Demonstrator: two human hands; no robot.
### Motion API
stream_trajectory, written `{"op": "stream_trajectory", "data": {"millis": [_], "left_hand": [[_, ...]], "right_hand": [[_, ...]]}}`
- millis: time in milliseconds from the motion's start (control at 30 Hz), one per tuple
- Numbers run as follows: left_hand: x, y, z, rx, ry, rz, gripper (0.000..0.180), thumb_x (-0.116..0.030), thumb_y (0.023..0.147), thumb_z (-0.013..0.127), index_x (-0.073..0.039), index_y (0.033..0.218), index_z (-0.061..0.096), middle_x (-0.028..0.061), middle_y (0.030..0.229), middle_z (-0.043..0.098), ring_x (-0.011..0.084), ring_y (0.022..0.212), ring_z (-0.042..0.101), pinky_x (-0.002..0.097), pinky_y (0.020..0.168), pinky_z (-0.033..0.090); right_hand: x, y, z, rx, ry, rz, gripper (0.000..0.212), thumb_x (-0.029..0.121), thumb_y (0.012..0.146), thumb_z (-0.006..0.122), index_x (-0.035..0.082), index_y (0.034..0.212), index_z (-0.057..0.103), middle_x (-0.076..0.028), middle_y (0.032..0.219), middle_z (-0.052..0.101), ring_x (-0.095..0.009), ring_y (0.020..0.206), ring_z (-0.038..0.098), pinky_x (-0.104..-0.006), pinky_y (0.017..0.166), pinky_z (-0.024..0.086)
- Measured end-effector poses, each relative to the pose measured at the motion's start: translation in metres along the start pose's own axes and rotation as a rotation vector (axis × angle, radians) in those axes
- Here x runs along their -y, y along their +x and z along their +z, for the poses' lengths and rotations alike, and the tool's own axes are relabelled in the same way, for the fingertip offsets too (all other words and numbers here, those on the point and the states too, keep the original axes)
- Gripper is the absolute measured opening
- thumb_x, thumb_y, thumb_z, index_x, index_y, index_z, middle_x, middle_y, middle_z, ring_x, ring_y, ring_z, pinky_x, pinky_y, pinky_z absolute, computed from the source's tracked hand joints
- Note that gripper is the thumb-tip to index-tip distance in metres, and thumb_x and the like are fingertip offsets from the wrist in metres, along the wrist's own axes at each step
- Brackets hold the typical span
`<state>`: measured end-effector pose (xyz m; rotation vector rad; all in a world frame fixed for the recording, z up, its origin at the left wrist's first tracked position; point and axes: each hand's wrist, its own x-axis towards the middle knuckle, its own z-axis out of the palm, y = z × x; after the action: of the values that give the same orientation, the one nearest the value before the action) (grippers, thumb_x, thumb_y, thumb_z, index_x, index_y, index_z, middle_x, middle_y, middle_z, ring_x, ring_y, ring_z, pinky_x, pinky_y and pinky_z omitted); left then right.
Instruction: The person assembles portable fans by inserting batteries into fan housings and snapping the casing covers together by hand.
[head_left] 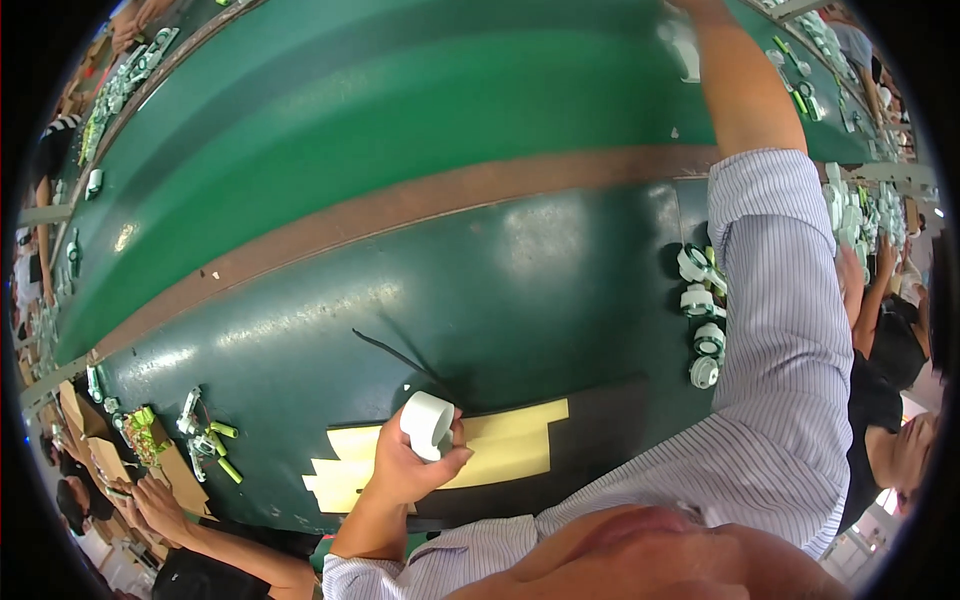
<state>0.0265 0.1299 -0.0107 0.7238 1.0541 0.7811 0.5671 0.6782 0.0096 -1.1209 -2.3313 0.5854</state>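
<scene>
My left hand (405,465) is closed around a white, hollow, cup-shaped plastic part (427,418), its thumb and fingers wrapped about the side. Behind that hand, a thin black cord or rod (395,352) slants up and to the left; whether it joins the part is hidden. My right arm stretches far across the green conveyor belt (450,90), where my right hand (698,6) is cut off by the top edge. A blurred white piece (684,50) is close to that hand; I cannot tell whether the fingers hold it.
Yellow strips (510,445) lie on a black mat (600,420) at my table edge. Several white and green parts (703,300) stand in a row beside my right sleeve. Left are green-and-white assemblies (205,435) and a cardboard box (180,480). Other people work on both sides.
</scene>
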Motion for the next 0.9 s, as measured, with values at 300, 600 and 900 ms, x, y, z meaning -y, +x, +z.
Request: {"op": "stream_trajectory", "data": {"millis": [300,600,900], "left_hand": [[-0.003,-0.046,0.026,-0.006,0.359,0.287,0.031,0.002,0.076,0.068,0.000,0.104,0.055,0.0099,0.107,0.069,0.0122,0.093,0.061,0.0271,0.084,0.047],[-0.012,-0.053,0.025,-0.040,-0.346,0.545,0.047,-0.013,0.093,0.062,-0.004,0.135,0.044,0.0123,0.132,0.055,0.0269,0.122,0.054,0.0347,0.088,0.049],[-0.008,-0.097,0.035,0.067,-0.181,0.604,0.041,-0.001,0.083,0.069,0.000,0.119,0.050,0.0160,0.123,0.059,0.0249,0.107,0.063,0.0307,0.077,0.053]], "right_hand": [[0.295,0.031,0.140,0.113,0.107,0.415,0.023,0.018,0.078,0.058,-0.002,0.087,0.065,-0.018,0.081,0.067,-0.029,0.073,0.066,-0.0394,0.064,0.051],[0.530,-0.168,0.215,0.466,0.818,0.166,0.033,0.025,0.088,0.068,0.000,0.110,0.063,-0.005,0.091,0.068,-0.006,0.065,0.055,-0.0213,0.051,0.046],[0.554,-0.272,0.241,0.211,1.293,0.348,0.029,0.019,0.091,0.064,-0.003,0.109,0.058,-0.013,0.100,0.066,-0.012,0.077,0.062,-0.0238,0.061,0.053]]}}
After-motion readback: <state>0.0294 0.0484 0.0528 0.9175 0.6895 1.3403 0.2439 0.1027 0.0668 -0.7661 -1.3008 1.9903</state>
